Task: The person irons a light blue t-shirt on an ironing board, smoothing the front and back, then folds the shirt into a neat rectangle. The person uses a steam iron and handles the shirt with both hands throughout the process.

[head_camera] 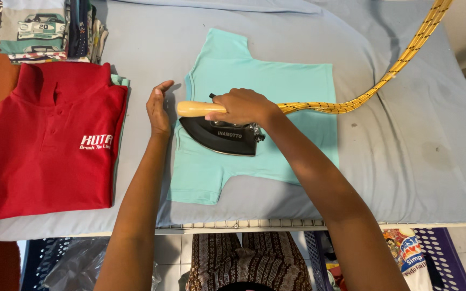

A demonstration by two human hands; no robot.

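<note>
Head view shows the right hand (241, 106) closed in a full grip around the pale wooden handle of a black iron (219, 134). The iron sits flat on a turquoise shirt (292, 91), near its left side, and the shirt lies spread on the grey padded tabletop (422, 161). A yellow braided cord (405, 51) runs from the iron, under the right wrist, up to the far right corner.

The left hand (158, 110) holds nothing; it stands open on its edge, just beside the tip of the iron, with the fingers pressing on the cloth at the border of the shirt.

What could go wrong, in my judgement: the left fingers are very near the hot sole, so a small push of the iron to the left may burn them. If the iron rests too long in one place, the thin cloth can get a mark. The cord may also drag across the shirt and wrinkle it.

A folded red polo shirt (55, 145) lies at the left, with a stack of folded clothes (49, 29) behind it. Below the tabletop edge stands a purple plastic basket (454, 258), holding a printed bag (411, 253); what else is inside, I cannot tell.
</note>
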